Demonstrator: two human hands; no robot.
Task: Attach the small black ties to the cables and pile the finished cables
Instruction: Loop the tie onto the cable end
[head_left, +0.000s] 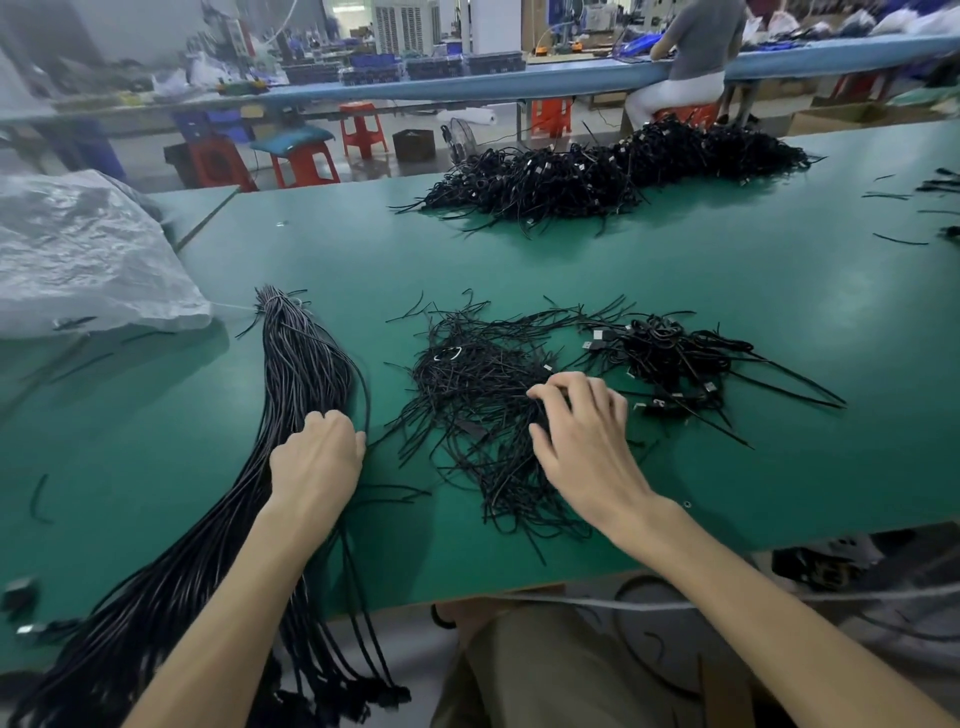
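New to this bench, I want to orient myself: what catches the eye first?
A long bundle of black cables runs down the left side of the green table, under the left hand. The right hand pinches into a loose heap of thin black ties at the centre; a large pile of black cables lies at the far edge.

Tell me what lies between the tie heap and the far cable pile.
Bare green table separates the tie heap from the far pile, in the head view.
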